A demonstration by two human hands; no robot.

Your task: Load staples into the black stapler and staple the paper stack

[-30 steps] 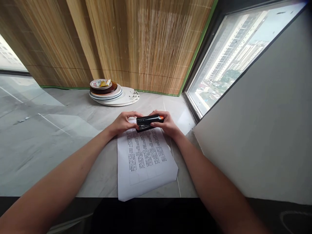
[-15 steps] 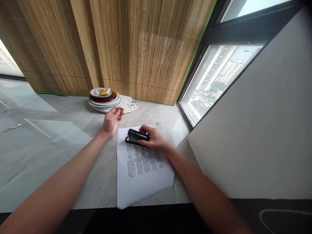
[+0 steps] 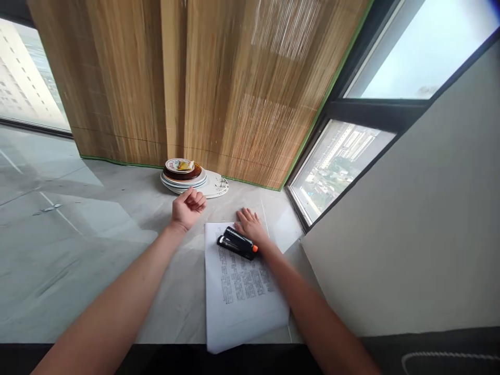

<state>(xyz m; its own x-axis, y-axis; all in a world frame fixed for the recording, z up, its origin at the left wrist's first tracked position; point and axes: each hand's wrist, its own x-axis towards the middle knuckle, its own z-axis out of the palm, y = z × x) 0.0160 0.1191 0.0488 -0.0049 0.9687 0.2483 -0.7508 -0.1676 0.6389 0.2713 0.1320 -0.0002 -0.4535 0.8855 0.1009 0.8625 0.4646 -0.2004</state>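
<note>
A black stapler [image 3: 237, 243] with an orange end lies on the top of a printed paper sheaf [image 3: 242, 291] on the grey marble counter [image 3: 97, 245]. My right hand [image 3: 250, 225] rests flat just beyond the stapler, fingers stretched toward the far edge of the paper, holding nothing. My left hand [image 3: 188, 207] hovers left of the paper, palm up, fingers loosely curled and empty, close to the plates.
A stack of plates [image 3: 187, 178] with a small patterned dish on top stands at the back by the bamboo blind [image 3: 219, 94]. A window [image 3: 336, 161] and a grey wall [image 3: 422, 208] close the right side. The counter's front edge runs along the bottom.
Both hands held the stapler at the paper's top a second ago. The left hand drew away to the left, and the right hand has let go of the stapler, which now lies on the paper.
</note>
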